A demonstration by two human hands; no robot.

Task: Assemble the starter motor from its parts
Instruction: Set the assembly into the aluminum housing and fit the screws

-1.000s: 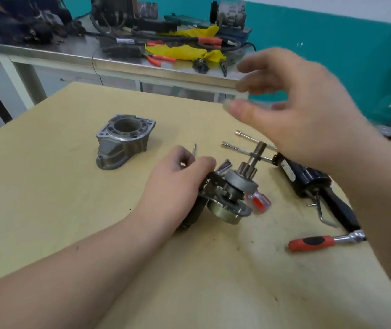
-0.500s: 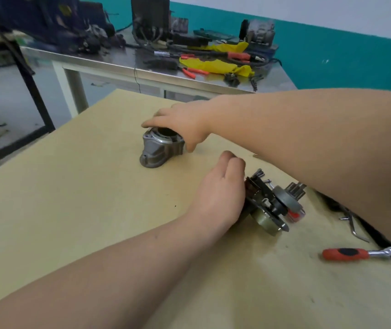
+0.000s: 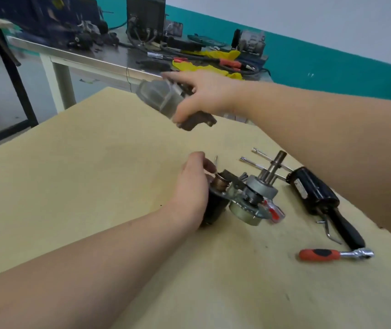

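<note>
Now, my left hand (image 3: pixel 191 188) grips black motor body (image 3: pixel 214 211) on worktop (image 3: pixel 95 186), fingers curled round it; gear and shaft (image 3: pixel 276 166) point up-right. My right hand (image 3: pixel 204 96) holds grey housing (image 3: pixel 163 98) lifted clear above worktop, blurred. Further right: two long bolts (image 3: pixel 252 161), black cylinder (image 3: pixel 313 189), red-handled ratchet (image 3: pixel 334 254) lying on worktop.

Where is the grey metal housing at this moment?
In the head view the grey metal housing is off the wooden table, gripped by the right hand in the air beyond the left hand.
</note>
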